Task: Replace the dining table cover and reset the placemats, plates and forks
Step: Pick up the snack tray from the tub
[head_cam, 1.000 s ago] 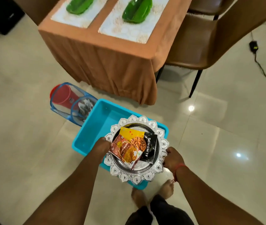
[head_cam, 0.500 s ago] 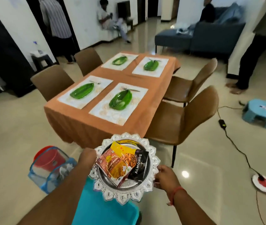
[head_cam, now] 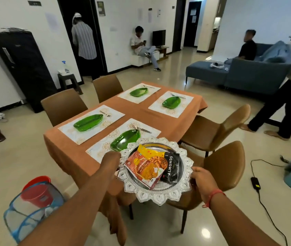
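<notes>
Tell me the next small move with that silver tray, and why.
Probably carry the silver tray forward and set it on the bare orange strip of the table cover between the placemats. Both the left hand and right hand hold its rim, the snack packets lie loose on it, and all four settings already look laid.

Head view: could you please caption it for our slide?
Both hands carry a silver tray of snack packets toward the set dining table.

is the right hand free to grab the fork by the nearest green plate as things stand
Probably not. The right hand grips the silver tray's rim, sharing its weight with the left hand, and the tray hangs between it and the fork.
</notes>
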